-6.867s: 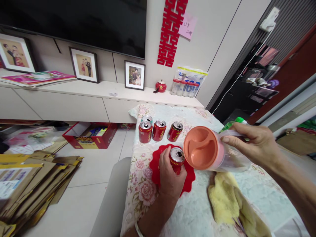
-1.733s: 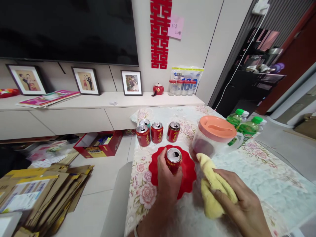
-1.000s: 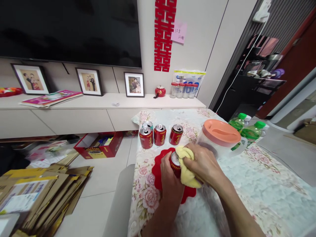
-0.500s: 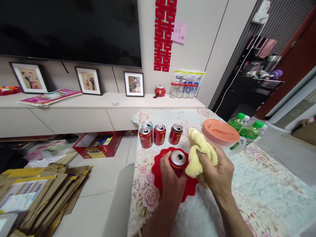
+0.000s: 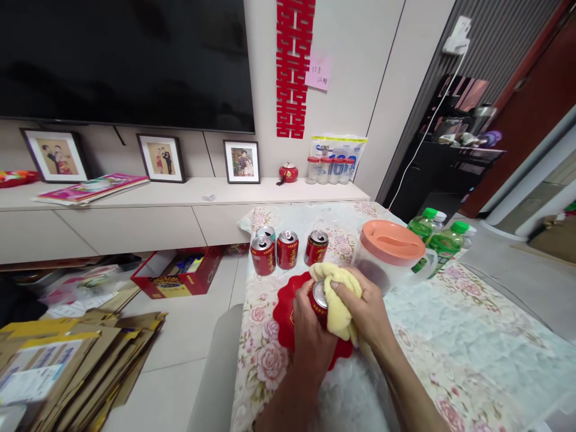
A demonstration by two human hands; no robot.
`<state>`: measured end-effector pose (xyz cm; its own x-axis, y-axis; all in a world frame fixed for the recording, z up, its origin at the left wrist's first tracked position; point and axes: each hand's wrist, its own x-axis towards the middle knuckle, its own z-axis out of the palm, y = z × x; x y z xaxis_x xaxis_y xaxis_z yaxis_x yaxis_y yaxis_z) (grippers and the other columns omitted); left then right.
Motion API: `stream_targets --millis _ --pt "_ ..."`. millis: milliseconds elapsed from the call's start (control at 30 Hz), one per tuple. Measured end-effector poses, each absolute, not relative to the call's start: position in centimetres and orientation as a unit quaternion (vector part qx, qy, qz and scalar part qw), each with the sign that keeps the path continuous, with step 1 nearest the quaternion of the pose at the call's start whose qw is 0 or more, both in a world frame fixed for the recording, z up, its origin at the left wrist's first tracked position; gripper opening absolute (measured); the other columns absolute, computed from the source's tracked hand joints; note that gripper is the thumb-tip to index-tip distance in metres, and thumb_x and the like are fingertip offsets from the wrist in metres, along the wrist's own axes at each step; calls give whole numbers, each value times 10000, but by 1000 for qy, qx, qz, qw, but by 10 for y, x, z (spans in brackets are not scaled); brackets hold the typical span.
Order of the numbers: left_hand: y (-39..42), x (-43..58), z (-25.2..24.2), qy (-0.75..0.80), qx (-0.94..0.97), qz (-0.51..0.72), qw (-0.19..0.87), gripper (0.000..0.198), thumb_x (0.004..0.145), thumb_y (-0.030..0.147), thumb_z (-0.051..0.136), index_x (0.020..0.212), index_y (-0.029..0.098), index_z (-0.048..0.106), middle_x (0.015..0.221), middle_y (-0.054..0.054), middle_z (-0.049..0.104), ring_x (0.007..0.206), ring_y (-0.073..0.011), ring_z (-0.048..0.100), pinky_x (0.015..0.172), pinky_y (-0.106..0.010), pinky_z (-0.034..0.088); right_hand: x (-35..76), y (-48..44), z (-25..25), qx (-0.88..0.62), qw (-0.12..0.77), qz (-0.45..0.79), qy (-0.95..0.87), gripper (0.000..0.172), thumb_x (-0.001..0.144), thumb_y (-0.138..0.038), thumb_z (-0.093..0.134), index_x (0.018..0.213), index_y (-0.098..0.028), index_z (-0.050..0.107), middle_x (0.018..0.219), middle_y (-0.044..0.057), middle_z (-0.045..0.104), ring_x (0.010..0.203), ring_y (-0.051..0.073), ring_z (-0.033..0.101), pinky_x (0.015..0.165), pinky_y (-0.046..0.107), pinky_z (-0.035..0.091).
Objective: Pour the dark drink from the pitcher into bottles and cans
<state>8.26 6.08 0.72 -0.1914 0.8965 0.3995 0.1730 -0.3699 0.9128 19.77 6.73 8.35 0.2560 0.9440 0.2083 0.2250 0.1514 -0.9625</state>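
My left hand point(image 5: 310, 327) wraps round a red drink can point(image 5: 318, 298), held above a red scalloped tray point(image 5: 283, 318). The can's silver top shows in part, and it leans a little. My right hand point(image 5: 366, 303) grips a yellow cloth point(image 5: 339, 300), which presses against the can's right side and covers part of its top. Behind the tray stand more opened cans: a red can point(image 5: 263, 255) at the left with a green can point(image 5: 266, 232) partly hidden behind it, another red can point(image 5: 287, 250) and a dark-topped red can point(image 5: 317, 248).
A clear pitcher with an orange lid point(image 5: 391, 240) stands right of my hands, with several green-capped bottles point(image 5: 443, 243) beyond it. A floral tablecloth point(image 5: 450, 336) covers the table. Flattened cardboard point(image 5: 103, 360) and a red box point(image 5: 180, 276) lie on the floor at left.
My right hand has moved left with the yellow cloth, from beside the can onto its top and side. My left hand still holds the can, which is now tilted slightly. The view has shifted slightly.
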Motion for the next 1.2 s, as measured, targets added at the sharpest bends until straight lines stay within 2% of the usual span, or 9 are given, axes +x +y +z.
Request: stream_targets --millis 100,233,400,567,733,833,933,1100,1200 --pt "59 81 14 466 569 615 283 673 773 269 796 1399 226 552 1396 -174 684 1294 -377 676 1108 -577 550 203 69 83 -538 585 401 -455 446 829 -562 816 1066 -186 781 926 72 809 797 253 727 705 351 582" --pt "52 77 32 442 541 601 388 710 755 255 803 1409 229 529 1409 -165 699 1311 -356 697 1088 -511 591 202 66 72 -505 628 445 -391 541 836 -647 803 1128 -194 762 976 91 824 823 267 758 763 387 616" --pt "41 65 61 395 489 568 531 726 772 247 798 1428 233 489 1392 -142 728 1279 -317 729 1117 -484 578 195 50 60 -487 653 440 -378 558 826 -673 811 1142 -213 782 1049 95 840 908 272 766 793 369 625" --pt "39 48 81 390 468 566 555 809 757 378 888 1443 231 486 1405 -160 729 1301 -350 717 1126 -502 574 192 31 49 -485 642 418 -421 512 875 -638 783 1176 -224 793 1134 101 841 1009 288 780 844 361 633" --pt "38 41 88 324 437 576 610 938 725 468 965 1486 261 457 1381 -163 750 1206 -359 769 1011 -452 642 190 12 51 -497 609 260 -561 375 1007 -495 656 1293 -275 759 1272 87 799 1122 270 773 929 357 635" --pt "29 45 91 291 427 575 635 1074 722 531 976 1568 305 355 1428 -170 723 1246 -373 751 1056 -482 622 190 1 56 -491 609 140 -608 340 1010 -427 656 1308 -285 739 1269 84 788 1130 267 769 940 351 640" --pt "14 52 94 284 400 572 658 1158 721 633 946 1627 346 285 1447 -175 705 1287 -391 725 1112 -536 587 192 -10 56 -493 621 50 -608 386 1025 -448 619 1362 -280 703 1318 114 754 1171 307 748 945 398 644" --pt "0 62 87 341 430 596 586 957 792 732 813 1566 292 463 1396 -175 728 1352 -411 666 1119 -533 571 209 -27 48 -495 586 -26 -641 466 1009 -455 630 1454 -315 652 1412 147 682 1251 382 697 960 493 636" --pt "4 65 74 369 451 562 588 886 804 812 702 1482 263 547 1325 -166 760 1260 -420 706 1089 -555 569 221 -29 41 -499 578 -68 -642 459 985 -498 653 1422 -359 674 1361 137 692 1200 392 704 951 526 631"
